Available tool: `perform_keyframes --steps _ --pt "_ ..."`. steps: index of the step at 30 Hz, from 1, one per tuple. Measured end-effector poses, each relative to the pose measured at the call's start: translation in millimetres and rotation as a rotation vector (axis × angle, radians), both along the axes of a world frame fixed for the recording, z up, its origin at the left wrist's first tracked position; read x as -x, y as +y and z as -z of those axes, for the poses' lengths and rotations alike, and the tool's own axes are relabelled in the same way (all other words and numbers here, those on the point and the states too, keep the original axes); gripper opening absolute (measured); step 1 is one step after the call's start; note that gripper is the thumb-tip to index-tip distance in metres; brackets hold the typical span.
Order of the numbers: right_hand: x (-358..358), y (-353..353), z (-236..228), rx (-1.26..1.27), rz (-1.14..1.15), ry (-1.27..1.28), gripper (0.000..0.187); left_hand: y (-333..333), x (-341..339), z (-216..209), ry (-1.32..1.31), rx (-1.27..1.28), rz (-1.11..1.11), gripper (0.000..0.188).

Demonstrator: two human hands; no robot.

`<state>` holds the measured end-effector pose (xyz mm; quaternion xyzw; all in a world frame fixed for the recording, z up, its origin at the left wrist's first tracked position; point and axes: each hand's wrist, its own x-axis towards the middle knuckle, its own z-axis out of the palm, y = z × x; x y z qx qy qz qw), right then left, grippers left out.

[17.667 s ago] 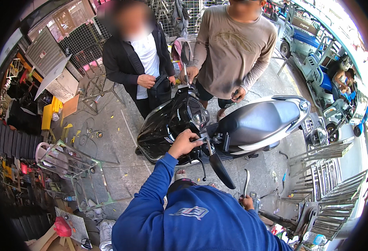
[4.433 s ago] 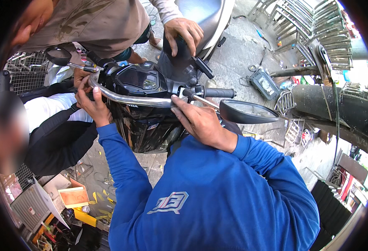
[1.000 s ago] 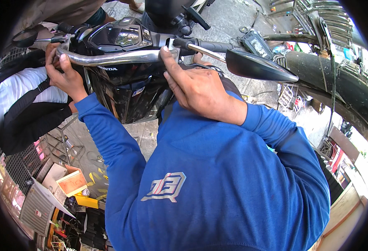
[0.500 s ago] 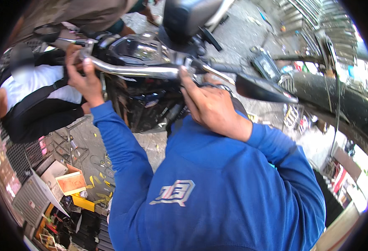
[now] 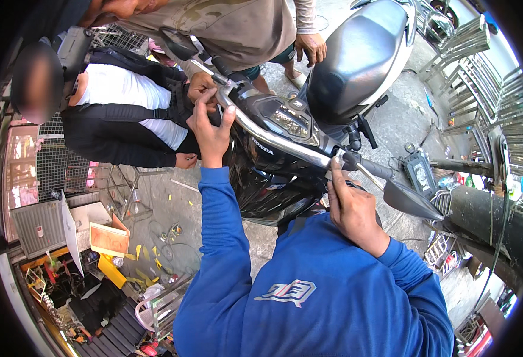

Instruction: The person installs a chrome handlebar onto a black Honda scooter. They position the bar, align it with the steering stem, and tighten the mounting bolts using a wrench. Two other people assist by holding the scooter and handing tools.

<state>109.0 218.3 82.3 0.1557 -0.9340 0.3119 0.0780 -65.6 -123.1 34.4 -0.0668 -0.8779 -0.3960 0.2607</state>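
Observation:
A silver metal bar point(image 5: 279, 141) runs across the front of a black motorcycle point(image 5: 261, 199), below its instrument panel point(image 5: 288, 119). My left hand point(image 5: 212, 137) is closed about the bar's left end, thumb against it. My right hand point(image 5: 355, 209) pinches the right end, its fingertips beside the handlebar grip point(image 5: 375, 169). Close to my left fingers is a co-worker's hand point(image 5: 200, 88); what it touches is partly hidden. A mirror point(image 5: 413, 199) sticks out past my right hand, and another mirror point(image 5: 178, 44) stands at the far left.
A co-worker in a tan shirt point(image 5: 246, 27) leans in from the far side. Someone in a white shirt point(image 5: 124, 92) sits at the left. The black seat point(image 5: 356, 56) extends away from me. Cartons point(image 5: 109, 238) lie lower left; a thick dark pipe point(image 5: 478, 211) is at right.
My view has shifted, so the motorcycle and both hands appear farther right and lower. More of the co-worker and the seat shows. Both hands stay on the bar.

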Motion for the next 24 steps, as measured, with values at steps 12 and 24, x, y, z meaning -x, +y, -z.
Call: perform_keyframes --steps 12,24 --pt "-0.5 2.5 -4.4 0.043 -0.004 -0.014 0.064 -4.1 -4.3 -6.7 -0.077 -0.013 0.022 0.07" --pt "0.5 0.4 -3.6 0.008 -0.01 0.029 0.062 0.5 -6.8 -19.6 -0.028 0.127 0.012 0.06"
